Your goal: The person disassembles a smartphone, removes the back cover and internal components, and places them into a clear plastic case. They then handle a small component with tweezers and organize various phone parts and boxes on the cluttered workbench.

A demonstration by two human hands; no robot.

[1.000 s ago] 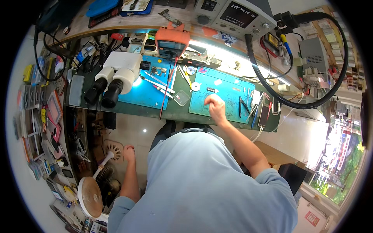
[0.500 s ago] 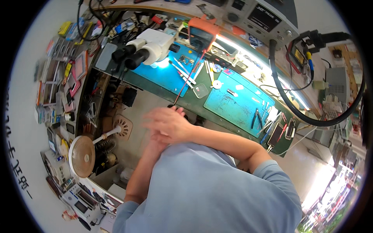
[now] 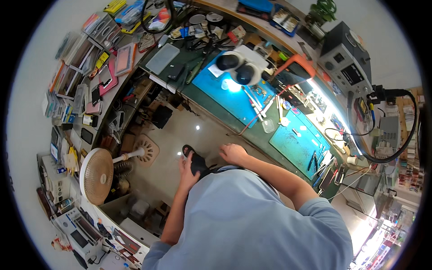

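Observation:
My left hand [image 3: 189,172] hangs in front of my body above the floor, its fingers apart and holding nothing. Farther right, my right hand [image 3: 234,154] is raised short of the workbench, fingers loosely bent and apart, with nothing visible in them. My sandaled foot [image 3: 186,149] shows behind my left hand. On the green bench [image 3: 263,140] beyond my right hand lie a blue mat [image 3: 211,96], a second teal mat [image 3: 292,146], a small clear box [image 3: 268,125], pliers [image 3: 312,161] and slim tools. A white microscope [image 3: 249,60] stands over the first mat.
A standing fan [image 3: 96,175] is at my left, its slotted base [image 3: 145,150] on the floor. Shelving [image 3: 76,144] crowded with boxes and phones curves along the left. A grey control unit [image 3: 344,63], orange-cased meter [image 3: 292,69] and thick looped cable [image 3: 387,157] line the bench's back and right.
The view has swung leftward, showing more left shelving. My hands, close together half a second ago, have separated; my right hand has moved right, my left hand is lower left of it.

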